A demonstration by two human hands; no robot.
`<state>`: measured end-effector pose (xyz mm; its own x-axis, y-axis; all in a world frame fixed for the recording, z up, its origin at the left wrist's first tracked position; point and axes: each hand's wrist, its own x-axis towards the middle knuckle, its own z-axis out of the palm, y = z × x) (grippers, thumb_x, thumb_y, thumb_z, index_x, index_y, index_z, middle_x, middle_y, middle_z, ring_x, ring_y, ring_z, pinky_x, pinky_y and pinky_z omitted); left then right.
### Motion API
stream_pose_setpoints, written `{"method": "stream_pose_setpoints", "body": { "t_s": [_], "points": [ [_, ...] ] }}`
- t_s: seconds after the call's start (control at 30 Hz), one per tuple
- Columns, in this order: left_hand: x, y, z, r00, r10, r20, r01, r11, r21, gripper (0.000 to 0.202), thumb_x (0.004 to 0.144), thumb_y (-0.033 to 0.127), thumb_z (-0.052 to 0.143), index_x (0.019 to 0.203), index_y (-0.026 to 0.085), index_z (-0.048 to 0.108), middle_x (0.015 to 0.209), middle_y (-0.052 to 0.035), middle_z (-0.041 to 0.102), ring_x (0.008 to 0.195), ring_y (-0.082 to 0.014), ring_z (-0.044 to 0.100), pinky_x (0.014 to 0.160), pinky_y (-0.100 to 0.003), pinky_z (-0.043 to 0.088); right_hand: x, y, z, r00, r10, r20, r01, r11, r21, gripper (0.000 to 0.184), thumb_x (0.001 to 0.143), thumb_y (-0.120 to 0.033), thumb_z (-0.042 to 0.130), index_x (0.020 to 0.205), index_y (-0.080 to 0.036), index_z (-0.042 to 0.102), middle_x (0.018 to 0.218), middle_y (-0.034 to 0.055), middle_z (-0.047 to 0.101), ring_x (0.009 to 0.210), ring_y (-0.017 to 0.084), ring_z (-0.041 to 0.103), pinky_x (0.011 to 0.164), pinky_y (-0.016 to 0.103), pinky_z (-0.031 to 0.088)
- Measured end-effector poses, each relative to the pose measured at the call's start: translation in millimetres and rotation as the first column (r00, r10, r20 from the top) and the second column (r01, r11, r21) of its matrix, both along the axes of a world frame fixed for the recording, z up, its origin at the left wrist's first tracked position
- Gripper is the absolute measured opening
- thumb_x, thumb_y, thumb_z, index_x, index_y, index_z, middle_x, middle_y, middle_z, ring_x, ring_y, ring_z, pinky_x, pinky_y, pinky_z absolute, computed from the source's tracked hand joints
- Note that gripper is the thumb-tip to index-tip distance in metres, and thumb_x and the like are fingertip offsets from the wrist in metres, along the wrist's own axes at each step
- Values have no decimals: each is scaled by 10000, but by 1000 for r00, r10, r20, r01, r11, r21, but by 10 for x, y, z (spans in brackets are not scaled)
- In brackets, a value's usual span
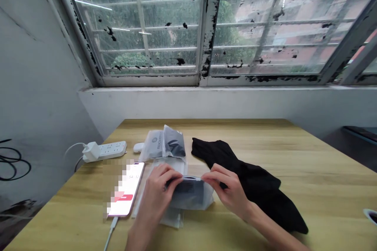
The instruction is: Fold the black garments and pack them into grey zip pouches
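Both hands pinch the top edge of a frosted plastic bag (191, 198) with something dark inside. My left hand (159, 186) grips its left corner between thumb and fingers. On the right corner, my right hand (228, 188) is closed in the same way. A slit of the bag's mouth shows between them. Beneath it lie more flat plastic bags (173, 219). Just beyond, a filled frosted bag (159, 145) with printed lettering holds dark folded cloth. To the right a black garment (256, 176) lies stretched out on the table, partly behind my right hand.
A lit phone (126, 192) with a charging cable (110, 231) lies at the left. Behind it are a white power strip (108, 150) with a plugged-in adapter and a small white case (138, 148). The wooden table (294, 141) ends below a window. A cup-like rim (371, 215) shows far right.
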<state>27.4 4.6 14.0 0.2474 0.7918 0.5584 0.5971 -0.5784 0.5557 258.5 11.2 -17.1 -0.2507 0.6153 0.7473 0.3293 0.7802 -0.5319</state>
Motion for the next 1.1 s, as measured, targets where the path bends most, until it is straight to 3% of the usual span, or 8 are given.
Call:
{"method": "stream_pose_setpoints", "body": {
  "t_s": [0.2, 0.33, 0.47, 0.63, 0.87, 1.1],
  "points": [
    [-36, 1, -25, 996, -13, 85, 13, 1000, -5, 149, 886, 189, 639, 789, 247, 737, 768, -8, 698, 737, -197, 659, 680, -296, 544, -38, -17, -56, 999, 3, 51, -8, 995, 95, 309, 996, -110, 485, 1074, -228, 760, 711, 10, 584, 580, 130, 548, 492, 228, 434],
    [-42, -26, -38, 998, 35, 52, -36, 999, 13, 141, 891, 194, 640, 797, 251, 729, 778, -10, 704, 762, -213, 657, 702, -319, 526, -7, -39, -9, 999, -41, 27, 38, 994, 99, 196, 931, -121, 593, 1008, -205, 752, 691, 18, 639, 551, 135, 571, 492, 239, 466],
    [-40, -69, -39, 994, 101, 34, -102, 994, 30, 150, 906, 180, 619, 833, 252, 729, 809, -17, 710, 800, -227, 656, 724, -338, 510, 32, -46, 62, 999, -25, 24, 23, 996, 89, 167, 902, -106, 586, 898, -194, 728, 670, 34, 684, 515, 139, 591, 469, 246, 471],
    [47, -109, 9, 998, 60, 12, -60, 998, -12, 162, 858, 176, 706, 968, 282, 762, 885, -19, 730, 862, -245, 659, 781, -363, 510, 19, -58, 66, 996, -37, 79, 24, 985, 168, 165, 893, -83, 578, 905, -194, 699, 663, 37, 696, 519, 144, 600, 485, 254, 469],
    [118, -113, 15, 999, 50, -16, -51, 998, -34, 118, 888, 211, 697, 804, 257, 766, 776, -14, 715, 779, -232, 652, 752, -365, 498, 11, -69, 54, 997, -17, 80, -3, 971, 240, 171, 904, -88, 585, 940, -196, 713, 647, 28, 680, 511, 146, 574, 473, 261, 456],
    [-89, -99, -19, 994, 109, -9, -109, 994, -26, 124, 886, 215, 678, 790, 259, 742, 785, -9, 732, 788, -232, 652, 758, -357, 492, 18, -65, 79, 998, -20, 58, 8, 979, 202, 183, 927, -96, 577, 935, -198, 729, 634, 28, 684, 498, 151, 567, 464, 264, 445]
  ]
}}
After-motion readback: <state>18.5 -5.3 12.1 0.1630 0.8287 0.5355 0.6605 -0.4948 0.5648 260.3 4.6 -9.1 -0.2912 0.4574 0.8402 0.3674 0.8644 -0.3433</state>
